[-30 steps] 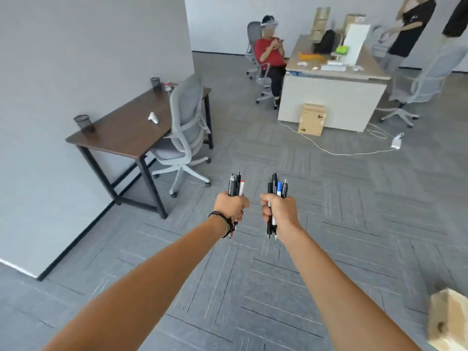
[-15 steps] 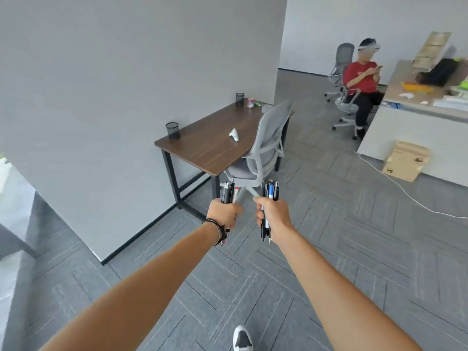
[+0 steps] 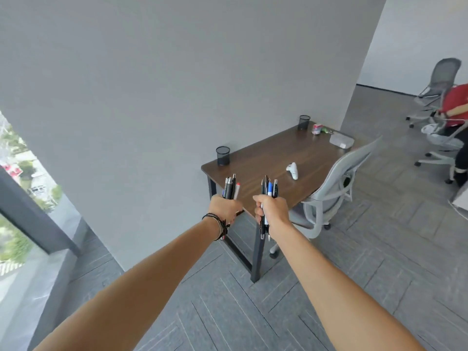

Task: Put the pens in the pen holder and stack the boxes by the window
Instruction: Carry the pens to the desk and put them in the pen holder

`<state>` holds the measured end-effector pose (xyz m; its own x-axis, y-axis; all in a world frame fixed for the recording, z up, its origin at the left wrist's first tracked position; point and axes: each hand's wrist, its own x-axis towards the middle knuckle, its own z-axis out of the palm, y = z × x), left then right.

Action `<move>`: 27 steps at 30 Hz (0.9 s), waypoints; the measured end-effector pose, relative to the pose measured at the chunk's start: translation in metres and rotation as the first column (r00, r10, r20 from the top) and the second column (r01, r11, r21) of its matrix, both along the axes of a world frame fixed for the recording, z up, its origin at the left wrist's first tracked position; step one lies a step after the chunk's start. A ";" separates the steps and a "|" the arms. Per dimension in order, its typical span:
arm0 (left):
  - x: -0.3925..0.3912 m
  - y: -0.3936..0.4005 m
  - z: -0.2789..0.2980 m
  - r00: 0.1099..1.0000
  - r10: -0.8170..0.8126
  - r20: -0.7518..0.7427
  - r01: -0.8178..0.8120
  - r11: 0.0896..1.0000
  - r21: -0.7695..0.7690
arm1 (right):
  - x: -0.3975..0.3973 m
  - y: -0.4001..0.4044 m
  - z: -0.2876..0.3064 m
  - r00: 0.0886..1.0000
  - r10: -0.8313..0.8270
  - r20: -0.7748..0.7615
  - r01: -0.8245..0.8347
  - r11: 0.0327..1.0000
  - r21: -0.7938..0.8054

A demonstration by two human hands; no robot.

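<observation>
My left hand (image 3: 226,208) is closed around a bunch of several pens (image 3: 230,187), black ones plus a red-tipped one, standing upright. Beside it my right hand (image 3: 271,211) grips a second bunch of pens (image 3: 270,187), mostly black with a blue one. Both fists hover in front of the near corner of a dark wooden desk (image 3: 268,158). A black mesh pen holder (image 3: 223,155) stands at the desk's near left corner, beyond my left hand. A second mesh pen holder (image 3: 303,122) stands at the far end. No boxes are in view.
A grey office chair (image 3: 336,183) is tucked against the desk's right side. On the desk lie a white controller (image 3: 293,170), a grey case (image 3: 341,141) and small items. A window (image 3: 17,183) is at left. A person in red (image 3: 455,105) sits at far right.
The view has swung left and come closer to the desk; the window is now in sight at left. Both hands keep their pen bunches, now right at the desk corner.
</observation>
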<state>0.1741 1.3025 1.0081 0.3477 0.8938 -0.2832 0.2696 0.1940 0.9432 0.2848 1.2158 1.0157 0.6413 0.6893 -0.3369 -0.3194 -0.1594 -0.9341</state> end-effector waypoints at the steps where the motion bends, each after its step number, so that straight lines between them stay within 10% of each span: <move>1: 0.003 0.021 -0.001 1.000 0.015 0.000 -0.015 1.000 0.007 | 0.003 0.020 -0.001 1.000 0.022 -0.005 -0.022 1.000 -0.004; 27: 0.157 0.499 -0.026 0.974 0.162 0.156 -0.149 0.984 -0.092 | 0.164 0.488 -0.023 1.000 -0.027 0.000 0.027 0.998 -0.052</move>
